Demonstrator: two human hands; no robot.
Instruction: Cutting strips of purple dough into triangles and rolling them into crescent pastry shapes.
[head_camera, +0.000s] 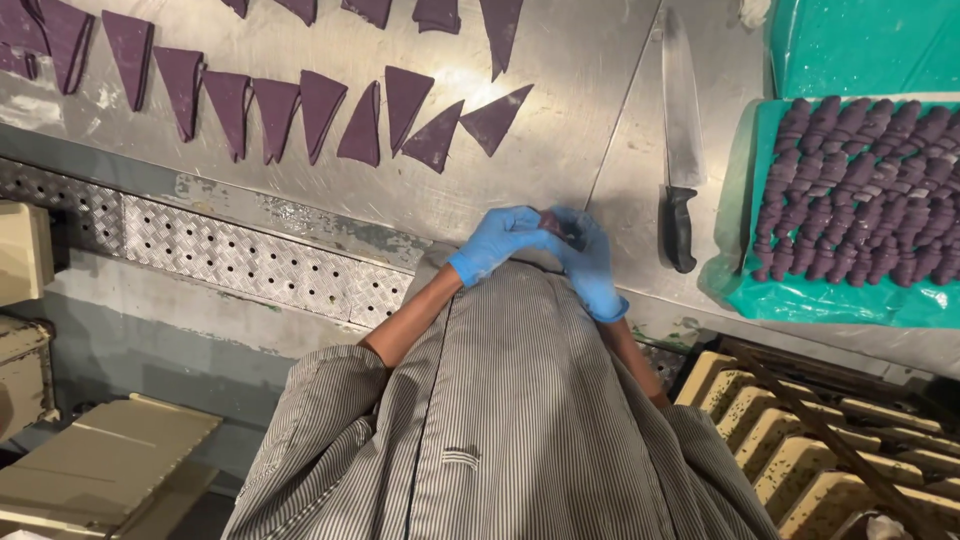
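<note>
Steel table; purple dough piece clamped between left hand and right hand fingers.

A shiny metal counter is filling the top of the frame. Purple dough triangles are lying upper left, a big knife right of middle, and a green tray far right.

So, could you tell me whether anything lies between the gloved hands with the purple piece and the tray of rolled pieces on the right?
Yes: the knife lies on the steel table, between the hands holding the purple piece and the green-lined tray.
</note>
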